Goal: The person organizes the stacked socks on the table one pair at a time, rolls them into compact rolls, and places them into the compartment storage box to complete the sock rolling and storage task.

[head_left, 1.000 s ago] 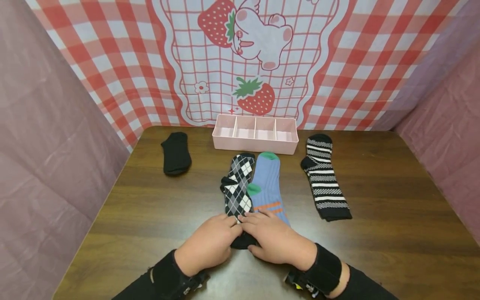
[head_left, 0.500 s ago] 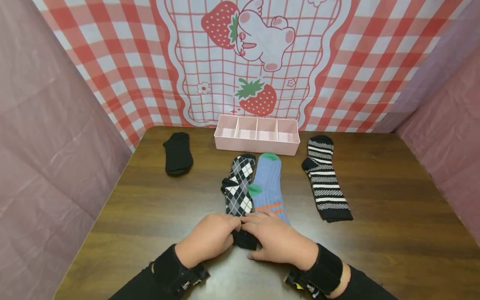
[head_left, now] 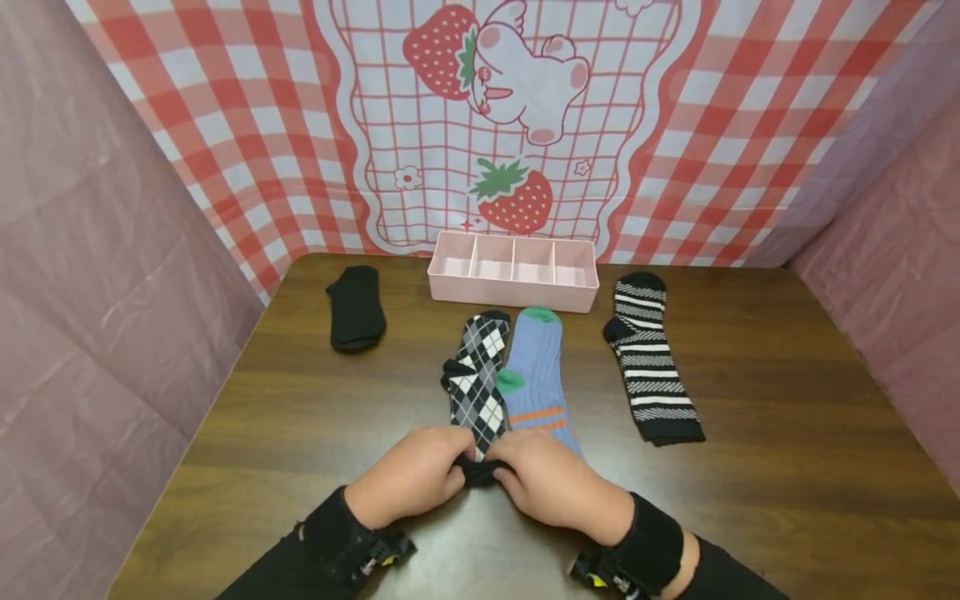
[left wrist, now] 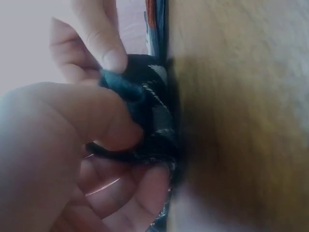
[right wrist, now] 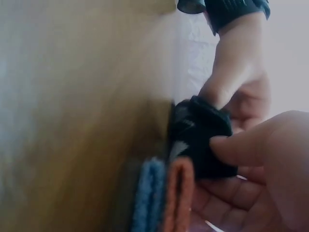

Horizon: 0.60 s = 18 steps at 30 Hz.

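A black, grey and white argyle sock [head_left: 480,392] lies on the table, toe toward the back. Both hands pinch its black cuff end, which is turned up and folded over in the wrist views. My left hand [head_left: 412,471] grips the left side, its thumb on the dark cuff [left wrist: 137,106] and its fingers behind the fabric. My right hand [head_left: 558,479] holds the right side the same way, with its thumb pressed on the fold [right wrist: 207,140]. Beside the argyle sock lies a blue sock [head_left: 536,358] with green toe and heel and orange stripes; my right hand covers part of its cuff.
A pink box [head_left: 513,287] with several compartments stands at the back of the wooden table [head_left: 300,467]. A pair of black socks [head_left: 356,308] lies at the left, and black-and-white striped socks [head_left: 652,367] at the right. A checked cloth [head_left: 247,125] hangs behind.
The hands have gone from lying over the argyle sock's cuff to pinching it with curled fingers. The black cuff is now lifted and folded toward the toe; the other socks stay put.
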Available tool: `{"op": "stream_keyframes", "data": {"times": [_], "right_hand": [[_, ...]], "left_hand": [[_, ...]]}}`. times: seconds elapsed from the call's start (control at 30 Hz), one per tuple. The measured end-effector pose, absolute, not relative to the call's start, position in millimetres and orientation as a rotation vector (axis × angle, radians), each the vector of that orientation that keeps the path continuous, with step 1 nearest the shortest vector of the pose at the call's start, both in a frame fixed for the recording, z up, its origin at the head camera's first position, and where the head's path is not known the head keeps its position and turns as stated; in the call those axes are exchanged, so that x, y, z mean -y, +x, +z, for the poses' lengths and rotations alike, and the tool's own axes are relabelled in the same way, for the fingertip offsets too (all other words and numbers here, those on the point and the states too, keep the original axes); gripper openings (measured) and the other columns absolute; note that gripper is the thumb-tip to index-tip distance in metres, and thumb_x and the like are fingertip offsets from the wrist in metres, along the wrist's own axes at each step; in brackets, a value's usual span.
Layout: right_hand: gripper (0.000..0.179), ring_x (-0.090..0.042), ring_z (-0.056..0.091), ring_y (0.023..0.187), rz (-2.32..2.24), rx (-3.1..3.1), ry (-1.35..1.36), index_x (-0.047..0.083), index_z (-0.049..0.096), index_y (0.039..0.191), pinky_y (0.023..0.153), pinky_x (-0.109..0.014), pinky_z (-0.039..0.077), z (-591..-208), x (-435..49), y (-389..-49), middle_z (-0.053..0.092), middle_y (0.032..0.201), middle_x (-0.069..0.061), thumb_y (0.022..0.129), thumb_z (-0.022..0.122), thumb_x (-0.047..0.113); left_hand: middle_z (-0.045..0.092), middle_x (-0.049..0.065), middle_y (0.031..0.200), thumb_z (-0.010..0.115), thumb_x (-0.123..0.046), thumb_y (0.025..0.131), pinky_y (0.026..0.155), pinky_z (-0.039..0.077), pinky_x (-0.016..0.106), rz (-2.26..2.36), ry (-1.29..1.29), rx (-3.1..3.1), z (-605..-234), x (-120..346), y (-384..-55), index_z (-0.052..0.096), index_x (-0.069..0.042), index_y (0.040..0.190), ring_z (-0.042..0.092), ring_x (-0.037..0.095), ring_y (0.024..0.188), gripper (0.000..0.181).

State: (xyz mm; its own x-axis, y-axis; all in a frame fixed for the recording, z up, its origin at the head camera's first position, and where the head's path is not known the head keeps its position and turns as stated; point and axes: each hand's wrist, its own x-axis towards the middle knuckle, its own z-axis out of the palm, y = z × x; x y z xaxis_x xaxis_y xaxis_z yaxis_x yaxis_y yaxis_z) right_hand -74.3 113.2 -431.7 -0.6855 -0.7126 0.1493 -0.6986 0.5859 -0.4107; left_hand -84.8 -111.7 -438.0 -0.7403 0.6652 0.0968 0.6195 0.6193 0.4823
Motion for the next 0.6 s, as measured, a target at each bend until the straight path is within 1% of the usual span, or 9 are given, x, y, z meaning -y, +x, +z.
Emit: {"op": "stream_keyframes", "data": {"times": [0.07, 0.2, 0.27, 0.33, 0.47, 0.5, 0.6], "right_hand": [[0.006, -0.011, 0.064, 0.096, -0.78, -2.713, -1.191, 0.016, 0.071, 0.1, 0.087, -0.036, 0.053, -433, -115, -76, 0.067, 0.099, 0.008, 0.097, 0.069, 0.01], [0.01, -0.01, 0.064, 0.099, -0.882, -2.628, -1.136, 0.013, 0.072, 0.105, 0.088, -0.034, 0.053, -435, -116, -80, 0.068, 0.103, 0.007, 0.1, 0.065, 0.008], [0.013, -0.01, 0.064, 0.099, -0.915, -2.603, -1.088, 0.012, 0.072, 0.108, 0.088, -0.035, 0.054, -436, -117, -81, 0.069, 0.105, 0.005, 0.102, 0.062, 0.008], [0.015, -0.01, 0.065, 0.1, -0.943, -2.591, -1.025, 0.012, 0.072, 0.111, 0.089, -0.036, 0.054, -437, -116, -82, 0.07, 0.106, 0.004, 0.103, 0.059, 0.008], [0.013, -0.006, 0.063, 0.092, -0.989, -2.587, -0.897, 0.017, 0.067, 0.111, 0.084, -0.033, 0.055, -440, -116, -83, 0.069, 0.103, 0.006, 0.104, 0.059, 0.01], [0.011, -0.005, 0.062, 0.089, -1.0, -2.588, -0.876, 0.018, 0.065, 0.11, 0.081, -0.032, 0.054, -441, -116, -83, 0.068, 0.1, 0.007, 0.104, 0.06, 0.01], [0.011, -0.004, 0.058, 0.079, -1.036, -2.59, -0.852, 0.019, 0.06, 0.106, 0.072, -0.029, 0.052, -443, -116, -83, 0.064, 0.093, 0.009, 0.103, 0.062, 0.009]], "left_hand": [[0.058, -0.011, 0.086, 0.07, -0.001, 0.081, 0.071, 0.051, 0.028, 0.74, 1.11, -2.741, -437, 112, -83, 0.062, -0.02, 0.09, 0.055, 0.006, 0.076, 0.022], [0.062, -0.007, 0.096, 0.067, 0.0, 0.081, 0.079, 0.053, 0.031, 0.675, 1.174, -2.766, -434, 111, -79, 0.065, -0.017, 0.1, 0.06, 0.01, 0.086, 0.026], [0.064, -0.006, 0.1, 0.068, -0.003, 0.08, 0.081, 0.054, 0.033, 0.649, 1.208, -2.792, -432, 110, -76, 0.066, -0.016, 0.106, 0.062, 0.011, 0.09, 0.029], [0.065, -0.006, 0.101, 0.07, -0.009, 0.08, 0.082, 0.054, 0.035, 0.614, 1.253, -2.828, -430, 109, -73, 0.067, -0.016, 0.109, 0.062, 0.012, 0.091, 0.029], [0.063, -0.008, 0.097, 0.076, -0.021, 0.081, 0.079, 0.053, 0.035, 0.563, 1.333, -2.874, -428, 108, -70, 0.068, -0.016, 0.107, 0.061, 0.011, 0.088, 0.029], [0.062, -0.008, 0.096, 0.077, -0.022, 0.081, 0.078, 0.053, 0.035, 0.55, 1.347, -2.882, -427, 107, -70, 0.068, -0.016, 0.106, 0.061, 0.011, 0.086, 0.028], [0.061, -0.008, 0.093, 0.077, -0.014, 0.081, 0.075, 0.053, 0.033, 0.546, 1.357, -2.9, -428, 107, -71, 0.067, -0.015, 0.103, 0.061, 0.011, 0.082, 0.024]]}}
